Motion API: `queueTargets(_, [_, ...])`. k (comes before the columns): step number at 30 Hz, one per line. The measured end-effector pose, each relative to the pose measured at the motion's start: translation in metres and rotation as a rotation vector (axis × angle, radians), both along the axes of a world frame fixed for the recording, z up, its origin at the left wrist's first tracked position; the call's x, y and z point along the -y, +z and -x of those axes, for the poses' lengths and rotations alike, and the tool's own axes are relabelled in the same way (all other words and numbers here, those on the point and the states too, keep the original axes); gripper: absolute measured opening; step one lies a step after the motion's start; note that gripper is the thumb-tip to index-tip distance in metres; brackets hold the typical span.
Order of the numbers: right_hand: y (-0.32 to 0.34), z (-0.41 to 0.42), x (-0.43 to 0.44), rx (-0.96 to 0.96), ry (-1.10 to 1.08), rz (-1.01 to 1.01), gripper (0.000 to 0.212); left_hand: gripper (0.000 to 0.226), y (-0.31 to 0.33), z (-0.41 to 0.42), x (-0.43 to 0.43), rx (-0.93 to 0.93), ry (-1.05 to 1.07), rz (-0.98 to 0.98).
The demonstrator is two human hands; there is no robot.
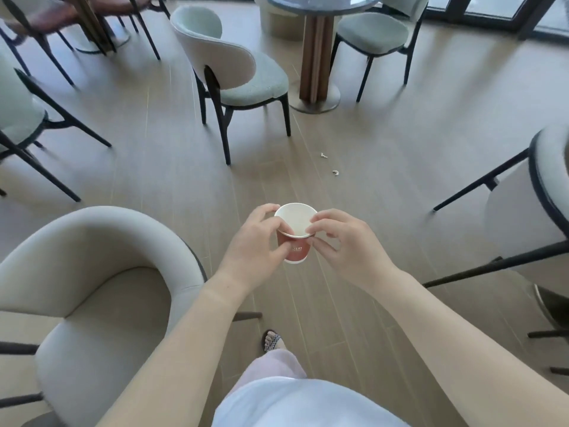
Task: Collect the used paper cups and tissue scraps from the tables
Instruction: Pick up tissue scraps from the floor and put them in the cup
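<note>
The floor (pixel 385 134) is done in pale wood-look planks, and most of the view is taken up by it. A round table (pixel 320 4) is set at the top on a ribbed wooden pedestal (pixel 317 57). One pale green chair (pixel 234 72) is turned back-on to the camera, and a second green chair (pixel 374 35) is tucked in right of the pedestal. A beige tub armchair (pixel 92 272) is parked at lower left, and brown-seated chairs (pixel 46 16) are seen top left. Glazing (pixel 492 7) is run along the top right.

Two small tissue scraps (pixel 323 155) are left lying on the planks near each other, below the table and well apart from its top.

The paper cup (pixel 295 232), red outside and white inside, is held upright in mid-air over the floor. It's gripped by the left hand (pixel 255 241), fingers curled round its side and rim. The near rim is pinched by the right hand (pixel 341 245) between thumb and forefinger.

Harder bits: the table top is cut off by the frame, so what's on it can't be made out. A right-hand chair (pixel 529 192) is only partly shown. The print on the cup is too blurred to be read.
</note>
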State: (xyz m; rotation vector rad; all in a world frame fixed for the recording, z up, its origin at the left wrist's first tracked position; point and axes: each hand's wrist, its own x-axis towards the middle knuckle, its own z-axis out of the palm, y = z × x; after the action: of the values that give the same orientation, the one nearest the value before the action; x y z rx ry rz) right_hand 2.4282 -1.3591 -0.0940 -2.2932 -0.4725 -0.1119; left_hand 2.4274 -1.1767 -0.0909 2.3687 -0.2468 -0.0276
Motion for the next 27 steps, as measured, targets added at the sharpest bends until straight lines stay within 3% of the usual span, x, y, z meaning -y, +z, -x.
queueTargets(10, [0.007, -0.136, -0.07, 0.037, 0.066, -0.019, 0.008, 0.006, 0.011, -0.12, -0.073, -0.004, 0.038, -0.038])
queueTargets(22, [-0.004, -0.336, -0.166, 0.01, 0.343, -0.018, 0.008, 0.014, -0.003, -0.271, -0.154, -0.038, 0.339, -0.025])
queueTargets(27, [0.002, -0.416, -0.211, 0.031, 0.505, 0.017, 0.009, 0.007, -0.001, -0.325, -0.187, -0.041, 0.504, 0.002])
